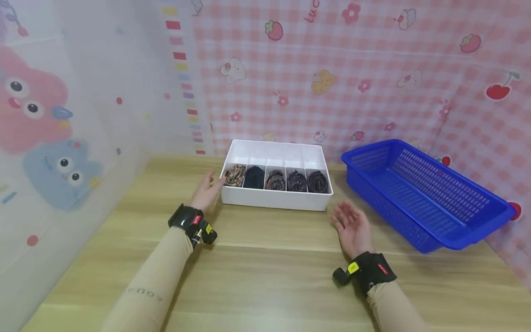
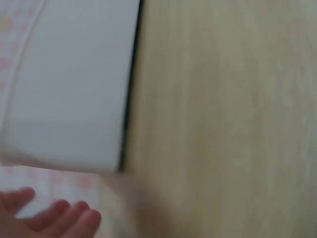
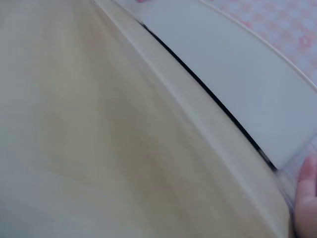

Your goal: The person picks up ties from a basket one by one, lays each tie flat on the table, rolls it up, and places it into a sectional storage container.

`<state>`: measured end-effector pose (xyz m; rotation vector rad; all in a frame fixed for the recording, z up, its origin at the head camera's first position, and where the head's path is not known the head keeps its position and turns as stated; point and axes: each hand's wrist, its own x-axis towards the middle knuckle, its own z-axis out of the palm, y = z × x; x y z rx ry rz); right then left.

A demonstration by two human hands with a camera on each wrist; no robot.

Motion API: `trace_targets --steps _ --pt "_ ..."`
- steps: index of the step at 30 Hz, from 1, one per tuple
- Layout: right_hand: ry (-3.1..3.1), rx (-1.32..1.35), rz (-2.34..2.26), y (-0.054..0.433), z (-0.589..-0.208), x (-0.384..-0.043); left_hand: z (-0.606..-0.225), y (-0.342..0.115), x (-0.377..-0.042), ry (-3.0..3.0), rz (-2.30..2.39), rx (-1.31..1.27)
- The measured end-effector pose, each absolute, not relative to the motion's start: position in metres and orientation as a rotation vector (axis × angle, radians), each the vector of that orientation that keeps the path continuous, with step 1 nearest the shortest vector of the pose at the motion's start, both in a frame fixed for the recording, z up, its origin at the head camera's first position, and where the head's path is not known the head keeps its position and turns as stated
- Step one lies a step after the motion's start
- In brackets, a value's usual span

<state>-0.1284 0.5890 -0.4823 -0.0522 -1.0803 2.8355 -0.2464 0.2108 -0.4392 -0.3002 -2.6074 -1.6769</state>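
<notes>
A white divided box (image 1: 274, 199) stands on the table by the back wall. Rolled-up cloth pieces sit side by side in its compartments: a patterned beige one (image 1: 235, 176) at the left end, a black one (image 1: 254, 177) beside it, and dark patterned ones such as the roll (image 1: 317, 181) at the right end. My left hand (image 1: 206, 191) is at the box's left side, fingers loosely extended and fingertips right at its wall. Off the box's front right corner, my right hand (image 1: 352, 228) has its palm turned inward and its fingers relaxed, holding nothing. In the left wrist view the box's white wall (image 2: 74, 89) rises beyond the fingertips.
A blue perforated plastic basket (image 1: 398, 193) stands to the right, angled, with nothing visible in it. Wood-grain table (image 1: 265, 276) stretches in front of the box. Printed curtains (image 1: 290, 92) hang close behind and along both sides.
</notes>
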Motion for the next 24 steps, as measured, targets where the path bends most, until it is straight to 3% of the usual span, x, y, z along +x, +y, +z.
trace_targets --steps 4,10,19,24 --pt "-1.364 -0.092 2.752 0.587 -0.480 -0.148 -0.453 0.220 -0.260 -2.569 -1.877 -0.293" --pt "-1.587 -0.005 2.677 0.573 -0.485 -0.153 -0.460 0.224 -0.252 -2.529 -1.924 -0.297" --pt "-1.247 -0.036 2.819 0.584 -0.481 -0.145 -0.478 0.205 -0.253 -2.024 -2.650 -0.407" --pt "-1.210 -0.033 2.873 0.586 -0.483 -0.142 -0.486 0.197 -0.253 -1.929 -2.718 -0.386"
